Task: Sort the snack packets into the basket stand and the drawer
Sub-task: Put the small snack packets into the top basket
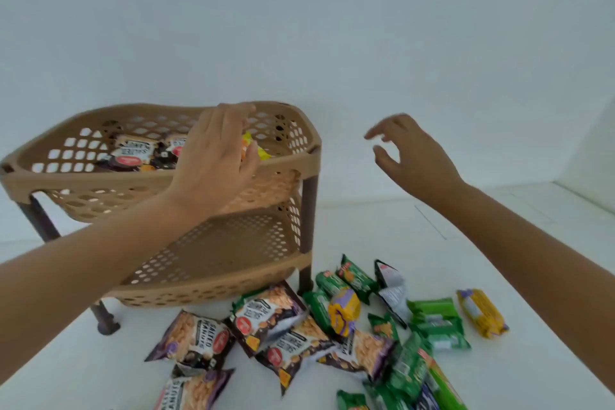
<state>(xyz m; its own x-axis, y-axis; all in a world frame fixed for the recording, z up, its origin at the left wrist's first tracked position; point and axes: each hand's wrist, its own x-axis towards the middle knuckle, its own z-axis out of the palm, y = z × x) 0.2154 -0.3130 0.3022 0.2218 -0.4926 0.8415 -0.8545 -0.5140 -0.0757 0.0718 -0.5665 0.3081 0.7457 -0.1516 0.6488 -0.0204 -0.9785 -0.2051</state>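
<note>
- Our left hand [216, 156] reaches over the front rim of the basket stand [159, 176], fingers closed on a yellow packet [254, 148] inside the top basket.
- Our right hand [411, 156] hangs in the air to the right of the stand, fingers spread and curled, holding nothing.
- Beyond the left hand's knuckles, dark salted-peanut packets [136, 153] lie in the same top basket.
- Below both hands, loose snack packets [299, 333] are scattered on the white surface [532, 276]: peanut packs under the left forearm, green and yellow ones under the right.
</note>
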